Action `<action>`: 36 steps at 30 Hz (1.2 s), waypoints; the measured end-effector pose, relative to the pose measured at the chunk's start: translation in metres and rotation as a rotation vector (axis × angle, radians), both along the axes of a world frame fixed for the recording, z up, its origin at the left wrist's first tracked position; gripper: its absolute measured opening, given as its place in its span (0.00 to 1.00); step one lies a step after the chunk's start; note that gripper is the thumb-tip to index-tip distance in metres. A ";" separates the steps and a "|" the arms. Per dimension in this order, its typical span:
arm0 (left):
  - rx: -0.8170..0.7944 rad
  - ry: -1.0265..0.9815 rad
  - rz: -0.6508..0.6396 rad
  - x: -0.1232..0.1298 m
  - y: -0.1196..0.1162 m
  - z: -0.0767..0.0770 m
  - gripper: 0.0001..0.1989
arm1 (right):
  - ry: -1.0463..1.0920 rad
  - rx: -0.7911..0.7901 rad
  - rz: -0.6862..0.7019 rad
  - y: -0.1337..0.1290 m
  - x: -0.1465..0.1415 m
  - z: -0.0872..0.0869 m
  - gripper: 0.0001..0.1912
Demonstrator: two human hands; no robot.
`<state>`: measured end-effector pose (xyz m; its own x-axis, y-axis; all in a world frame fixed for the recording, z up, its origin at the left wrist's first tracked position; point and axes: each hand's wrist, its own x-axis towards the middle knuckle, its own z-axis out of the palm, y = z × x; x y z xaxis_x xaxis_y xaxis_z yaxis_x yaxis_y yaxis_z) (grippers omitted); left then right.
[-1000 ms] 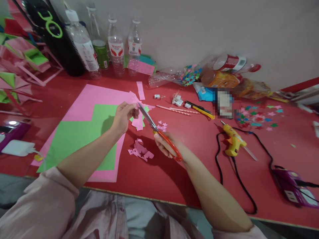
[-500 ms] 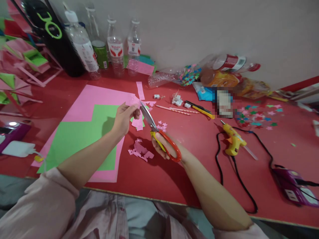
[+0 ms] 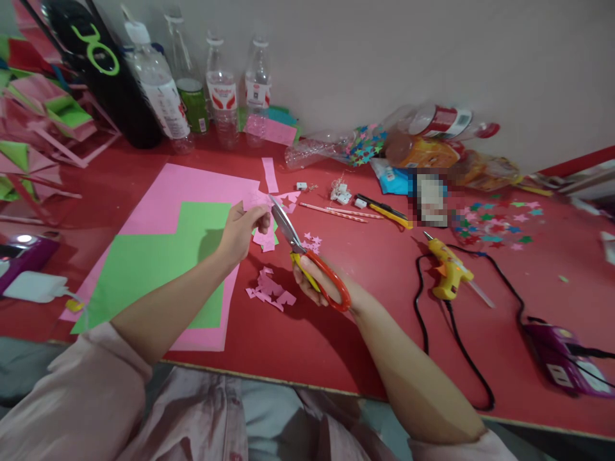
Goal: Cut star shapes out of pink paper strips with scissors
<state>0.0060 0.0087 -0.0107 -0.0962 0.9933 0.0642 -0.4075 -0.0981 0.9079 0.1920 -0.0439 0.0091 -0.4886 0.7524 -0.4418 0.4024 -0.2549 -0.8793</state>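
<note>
My left hand (image 3: 244,229) pinches a small piece of pink paper (image 3: 254,196) above the sheets. Scissors (image 3: 284,221) with red and yellow handles are in my right hand (image 3: 310,282), their blade tips at the paper's right edge. Small pink stars (image 3: 312,242) lie just beyond the scissors. Pink offcuts (image 3: 270,289) with star-shaped gaps rest nearer me. Under my left forearm are a green sheet (image 3: 158,275) and larger pink paper (image 3: 148,198). A pink strip (image 3: 270,174) lies behind the held piece.
A yellow glue gun (image 3: 446,267) with a black cord lies right, near a purple power strip (image 3: 562,358). Bottles (image 3: 223,96) and a black flask (image 3: 100,77) line the wall. Behind are a yellow cutter (image 3: 389,213), striped pencils (image 3: 336,212) and scattered stars (image 3: 500,221).
The held pink paper has turned slightly in my left hand, which shifts a little. The scissors stay almost in place.
</note>
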 end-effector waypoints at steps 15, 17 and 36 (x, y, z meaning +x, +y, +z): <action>0.003 0.049 0.009 -0.005 0.005 -0.003 0.06 | -0.039 0.016 -0.037 -0.002 -0.004 0.007 0.26; -0.001 0.045 0.009 -0.005 0.004 -0.002 0.06 | -0.050 0.015 -0.045 -0.002 -0.004 0.007 0.27; -0.042 0.012 -0.026 0.004 -0.001 -0.005 0.08 | 0.031 0.003 -0.059 -0.007 -0.012 -0.004 0.29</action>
